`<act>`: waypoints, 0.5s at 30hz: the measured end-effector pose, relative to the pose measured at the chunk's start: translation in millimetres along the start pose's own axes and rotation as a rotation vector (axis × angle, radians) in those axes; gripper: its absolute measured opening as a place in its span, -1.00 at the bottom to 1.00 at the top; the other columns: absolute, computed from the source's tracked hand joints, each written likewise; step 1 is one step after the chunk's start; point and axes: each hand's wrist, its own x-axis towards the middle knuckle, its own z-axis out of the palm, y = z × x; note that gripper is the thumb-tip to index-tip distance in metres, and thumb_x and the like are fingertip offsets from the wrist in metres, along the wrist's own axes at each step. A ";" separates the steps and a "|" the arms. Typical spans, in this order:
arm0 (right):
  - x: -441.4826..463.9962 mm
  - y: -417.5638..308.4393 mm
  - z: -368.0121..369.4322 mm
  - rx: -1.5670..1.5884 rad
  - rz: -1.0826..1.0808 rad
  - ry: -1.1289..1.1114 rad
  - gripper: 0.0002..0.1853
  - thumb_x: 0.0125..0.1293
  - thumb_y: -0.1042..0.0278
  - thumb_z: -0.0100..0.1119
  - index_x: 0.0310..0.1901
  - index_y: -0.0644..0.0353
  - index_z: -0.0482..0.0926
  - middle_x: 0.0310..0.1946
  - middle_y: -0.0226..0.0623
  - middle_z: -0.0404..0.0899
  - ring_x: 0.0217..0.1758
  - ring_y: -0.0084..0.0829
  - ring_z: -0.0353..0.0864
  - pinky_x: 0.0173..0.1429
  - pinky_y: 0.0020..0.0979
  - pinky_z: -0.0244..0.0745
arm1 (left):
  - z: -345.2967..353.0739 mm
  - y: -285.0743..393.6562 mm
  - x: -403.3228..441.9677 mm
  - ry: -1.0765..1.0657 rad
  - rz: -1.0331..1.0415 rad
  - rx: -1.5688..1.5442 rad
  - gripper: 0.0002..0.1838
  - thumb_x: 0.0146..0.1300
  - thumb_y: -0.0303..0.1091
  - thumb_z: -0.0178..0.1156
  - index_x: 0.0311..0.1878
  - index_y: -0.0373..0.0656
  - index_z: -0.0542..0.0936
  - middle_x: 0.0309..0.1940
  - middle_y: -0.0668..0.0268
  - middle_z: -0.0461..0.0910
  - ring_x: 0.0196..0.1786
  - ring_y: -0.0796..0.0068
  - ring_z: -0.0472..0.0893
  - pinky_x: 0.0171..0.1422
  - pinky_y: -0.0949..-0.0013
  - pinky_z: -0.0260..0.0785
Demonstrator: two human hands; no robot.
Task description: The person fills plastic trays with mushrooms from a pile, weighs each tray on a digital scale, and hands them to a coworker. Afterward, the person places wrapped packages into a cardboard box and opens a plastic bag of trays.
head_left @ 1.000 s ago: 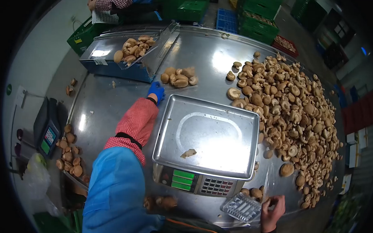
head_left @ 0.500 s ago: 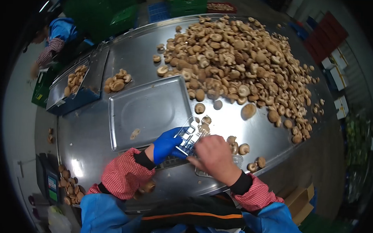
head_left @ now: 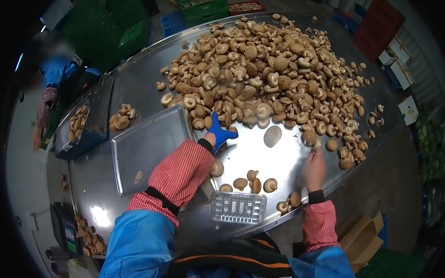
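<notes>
At the near left edge of a heap of brown mushrooms (head_left: 264, 67), my blue-gloved left hand (head_left: 218, 134) is open, thumb and fingers spread among the mushrooms. My bare right hand (head_left: 315, 169) is at the heap's near right side. Its fingertips are pinched on a small mushroom (head_left: 317, 143); the grip is slightly blurred. In front of my body a clear plastic tray (head_left: 238, 207) lies on the metal table (head_left: 241, 157), with nothing in it. Just beyond it are several loose mushrooms (head_left: 255, 185).
A shallow metal tray (head_left: 151, 151) lies to the left, beside a small mushroom cluster (head_left: 122, 117). Farther left, a bin (head_left: 88, 127) holds mushrooms, near a co-worker's sleeve (head_left: 46, 106). A scale (head_left: 65, 229) stands at lower left; a cardboard box (head_left: 363, 244) is at lower right.
My hands have parted from the clear plastic container they held together. The left moved up to the heap, the right moved rightward. A clear tray now lies uncovered before me; the view has shifted.
</notes>
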 end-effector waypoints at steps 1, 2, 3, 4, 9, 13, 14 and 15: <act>7.3 -5.6 9.7 0.037 0.006 -0.005 -0.75 0.37 0.30 -0.05 0.02 0.17 0.37 -0.46 0.06 0.60 -0.41 0.07 0.60 -0.30 0.00 0.45 | 2.9 1.6 14.5 -0.001 0.013 0.026 0.44 -0.18 -0.17 0.58 0.52 -0.02 -0.41 0.47 -0.08 0.00 0.45 0.09 0.19 0.44 0.21 0.18; 13.0 -17.2 24.4 0.074 0.011 -0.010 -0.75 0.37 0.29 -0.05 0.03 0.16 0.35 -0.45 0.08 0.60 -0.38 0.11 0.59 -0.28 0.03 0.44 | 4.8 -6.8 35.4 0.034 0.081 0.119 0.48 -0.22 -0.10 0.60 0.51 -0.04 -0.43 0.47 -0.08 -0.02 0.46 0.09 0.18 0.45 0.20 0.18; 19.6 -29.8 38.1 0.111 0.015 -0.016 -0.74 0.38 0.28 -0.06 0.03 0.15 0.34 -0.45 0.11 0.60 -0.35 0.16 0.58 -0.27 0.06 0.43 | 5.9 -13.6 53.1 0.070 0.149 0.210 0.52 -0.25 -0.04 0.61 0.50 -0.06 -0.45 0.48 -0.08 -0.03 0.46 0.09 0.18 0.46 0.19 0.17; 26.8 -38.6 51.5 0.158 -0.015 -0.031 -0.76 0.38 0.29 -0.07 0.02 0.16 0.34 -0.45 0.11 0.60 -0.35 0.15 0.59 -0.27 0.05 0.43 | 7.4 -7.6 55.1 0.115 0.137 0.306 0.54 -0.29 -0.03 0.62 0.50 -0.06 -0.45 0.46 -0.08 0.00 0.44 0.06 0.20 0.46 0.18 0.17; 50.8 -77.8 91.9 0.310 -0.069 -0.040 -0.79 0.43 0.31 -0.12 -0.02 0.24 0.32 -0.44 0.13 0.59 -0.33 0.15 0.58 -0.28 0.03 0.42 | 12.7 -7.5 65.0 0.151 0.387 0.551 0.61 -0.42 0.03 0.66 0.50 -0.13 -0.41 0.45 -0.09 0.02 0.45 0.05 0.19 0.50 0.17 0.11; 68.8 -79.7 102.9 0.386 -0.149 -0.066 -0.76 0.45 0.27 -0.13 0.00 0.24 0.32 -0.44 0.14 0.58 -0.34 0.18 0.57 -0.29 0.05 0.39 | 22.0 -0.5 70.0 -0.067 0.552 0.454 0.52 -0.39 -0.06 0.66 0.52 -0.09 -0.28 0.45 -0.05 0.03 0.48 0.07 0.13 0.53 0.18 0.04; 72.5 -79.3 109.3 0.396 -0.159 -0.068 -0.76 0.46 0.26 -0.14 0.00 0.24 0.31 -0.44 0.14 0.58 -0.34 0.18 0.56 -0.30 0.05 0.39 | 32.6 -1.2 70.9 -0.144 0.601 0.276 0.47 -0.36 -0.11 0.65 0.52 -0.08 -0.23 0.46 -0.03 0.02 0.49 0.09 0.11 0.54 0.18 0.02; 74.3 -79.3 113.0 0.407 -0.168 -0.070 -0.75 0.46 0.25 -0.14 0.00 0.24 0.31 -0.44 0.14 0.58 -0.35 0.19 0.56 -0.30 0.06 0.38 | 48.0 -6.1 69.6 -0.172 0.631 0.182 0.44 -0.34 -0.11 0.64 0.52 -0.09 -0.19 0.46 -0.03 0.02 0.50 0.10 0.08 0.55 0.20 -0.01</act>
